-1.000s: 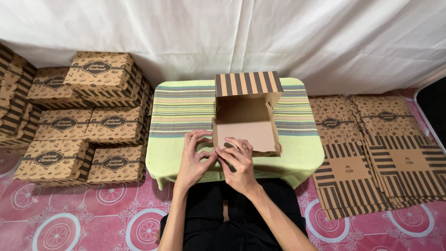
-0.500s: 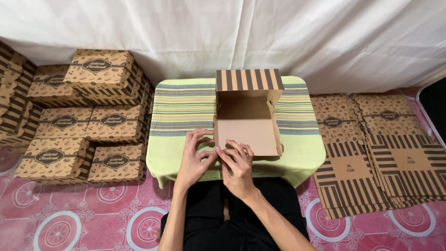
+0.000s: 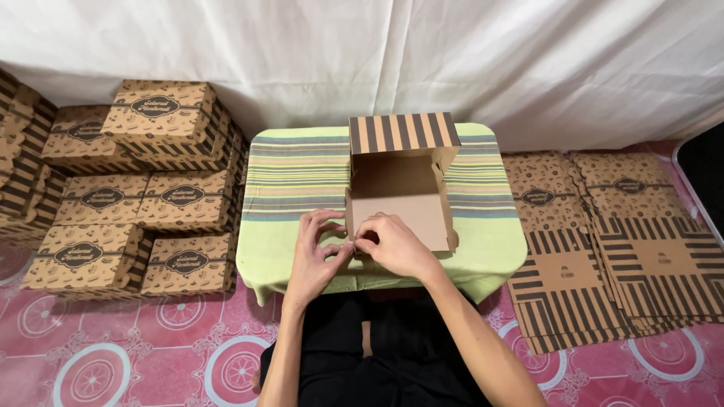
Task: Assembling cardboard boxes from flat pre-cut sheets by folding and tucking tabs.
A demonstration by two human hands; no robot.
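An open brown cardboard box (image 3: 400, 203) with a black-striped lid standing up at the back sits on a small table covered with a green striped cloth (image 3: 294, 173). My left hand (image 3: 317, 252) and my right hand (image 3: 392, 243) meet at the box's near left corner. Their fingers pinch and press the front wall there. The front edge of the box is hidden behind my hands. The inside of the box shows plain cardboard with nothing in it.
Folded printed boxes (image 3: 128, 196) are stacked in several layers on the floor to the left. Flat unfolded box blanks (image 3: 611, 241) lie in piles to the right. A white curtain (image 3: 377, 53) hangs behind the table. The floor mat (image 3: 113, 354) is pink.
Both hands stay at the box's front, with the fingers drawn closer together at the near left corner. The box has barely moved.
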